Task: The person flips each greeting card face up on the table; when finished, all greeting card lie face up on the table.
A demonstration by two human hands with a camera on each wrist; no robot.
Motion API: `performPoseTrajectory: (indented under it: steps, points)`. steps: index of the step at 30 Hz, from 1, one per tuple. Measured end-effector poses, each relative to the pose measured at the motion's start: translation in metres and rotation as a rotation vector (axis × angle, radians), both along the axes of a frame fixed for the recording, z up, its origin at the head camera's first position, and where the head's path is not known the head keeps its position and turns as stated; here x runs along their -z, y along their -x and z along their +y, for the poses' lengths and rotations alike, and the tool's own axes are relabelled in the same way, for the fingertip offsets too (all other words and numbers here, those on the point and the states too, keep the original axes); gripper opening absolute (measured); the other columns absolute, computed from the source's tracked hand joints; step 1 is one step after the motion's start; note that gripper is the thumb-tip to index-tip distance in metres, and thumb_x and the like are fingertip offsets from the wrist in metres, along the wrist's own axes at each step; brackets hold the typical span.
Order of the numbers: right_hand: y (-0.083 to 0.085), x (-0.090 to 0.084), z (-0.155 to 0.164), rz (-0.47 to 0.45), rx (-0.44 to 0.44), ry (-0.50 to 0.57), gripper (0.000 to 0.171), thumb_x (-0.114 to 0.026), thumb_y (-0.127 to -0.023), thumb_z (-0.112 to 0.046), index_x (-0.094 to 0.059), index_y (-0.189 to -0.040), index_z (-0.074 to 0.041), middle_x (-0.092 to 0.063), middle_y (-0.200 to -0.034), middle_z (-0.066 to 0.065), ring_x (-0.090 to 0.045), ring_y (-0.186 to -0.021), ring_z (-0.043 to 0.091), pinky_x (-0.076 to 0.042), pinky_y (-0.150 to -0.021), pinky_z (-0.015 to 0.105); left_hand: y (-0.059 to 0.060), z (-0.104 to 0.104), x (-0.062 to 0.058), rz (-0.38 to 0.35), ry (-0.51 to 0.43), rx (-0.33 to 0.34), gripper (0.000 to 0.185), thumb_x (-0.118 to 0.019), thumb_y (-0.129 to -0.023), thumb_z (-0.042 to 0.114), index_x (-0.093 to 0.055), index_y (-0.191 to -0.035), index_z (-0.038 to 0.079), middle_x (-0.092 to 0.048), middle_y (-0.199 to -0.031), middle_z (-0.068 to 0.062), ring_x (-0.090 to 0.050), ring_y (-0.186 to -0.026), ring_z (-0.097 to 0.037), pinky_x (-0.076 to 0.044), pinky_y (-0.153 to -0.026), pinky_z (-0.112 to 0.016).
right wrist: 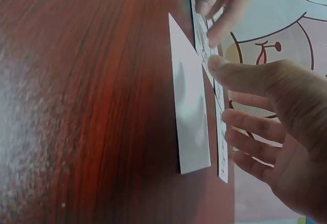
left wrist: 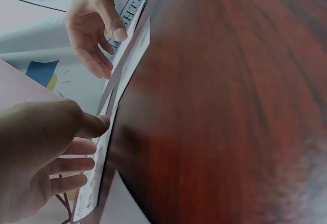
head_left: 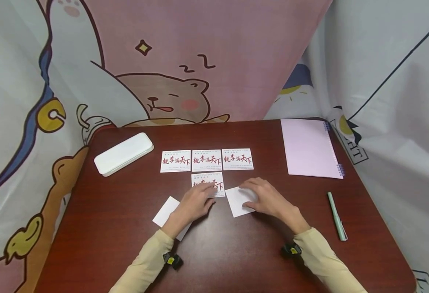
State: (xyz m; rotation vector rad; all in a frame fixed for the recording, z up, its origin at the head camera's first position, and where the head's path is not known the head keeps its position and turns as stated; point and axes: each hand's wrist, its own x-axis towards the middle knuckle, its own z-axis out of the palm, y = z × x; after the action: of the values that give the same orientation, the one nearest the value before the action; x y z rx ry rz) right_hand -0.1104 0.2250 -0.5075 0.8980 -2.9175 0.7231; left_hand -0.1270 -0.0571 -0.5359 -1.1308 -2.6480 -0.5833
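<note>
Three white cards with red Chinese lettering lie in a row: a left card (head_left: 176, 161), a middle card (head_left: 206, 160) and a right card (head_left: 237, 159). Directly below the middle one is a fourth lettered card (head_left: 208, 177), partly covered by my left hand (head_left: 195, 200), its fingers loosely bent over the lettering. My right hand (head_left: 267, 197) hovers at the right side of a blank white card (head_left: 235, 199), thumb and fingers spread apart. In the right wrist view this blank card (right wrist: 191, 112) lies flat. Another blank card (head_left: 165, 210) is partly hidden beneath my left wrist.
A white case (head_left: 123, 154) lies at the table's back left. To the right are a pink spiral notebook (head_left: 309, 148) and, nearer, a light green pen (head_left: 336, 217). Printed curtains (head_left: 244, 53) hang right behind the dark wooden table (head_left: 233, 256).
</note>
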Motion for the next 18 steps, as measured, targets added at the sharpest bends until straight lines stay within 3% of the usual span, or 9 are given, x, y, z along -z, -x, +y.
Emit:
performPoseTrajectory:
  steps: [4, 10, 18]
  points:
    - [-0.0015, 0.0009, 0.0027, -0.031, 0.013, -0.016, 0.063, -0.093, -0.071, -0.027, -0.069, -0.126, -0.009, -0.068, -0.123, 0.007, -0.062, -0.110, 0.026, -0.051, -0.094, 0.048, -0.0016, -0.0016, 0.0031, -0.017, 0.008, 0.018, 0.028, -0.078, -0.088, 0.017, -0.075, -0.114, 0.006, -0.070, -0.125, -0.013, -0.066, -0.118, -0.028, -0.052, -0.105, -0.039]
    - [-0.0029, 0.0032, 0.0052, -0.048, 0.012, -0.034, 0.069, -0.095, -0.067, -0.027, -0.068, -0.127, -0.008, -0.067, -0.126, 0.010, -0.060, -0.117, 0.030, -0.050, -0.099, 0.052, -0.0003, -0.0037, 0.0024, -0.035, 0.004, 0.040, 0.022, -0.076, -0.090, 0.013, -0.077, -0.111, 0.007, -0.071, -0.125, -0.011, -0.066, -0.119, -0.026, -0.051, -0.107, -0.037]
    - [0.0003, 0.0043, 0.0048, -0.077, -0.007, -0.079, 0.081, -0.097, -0.061, -0.021, -0.063, -0.131, -0.003, -0.062, -0.128, 0.015, -0.058, -0.115, 0.034, -0.049, -0.095, 0.053, -0.0019, -0.0011, -0.0006, -0.009, -0.035, 0.055, 0.025, -0.078, -0.087, 0.010, -0.075, -0.112, 0.005, -0.072, -0.121, -0.013, -0.068, -0.115, -0.027, -0.053, -0.104, -0.038]
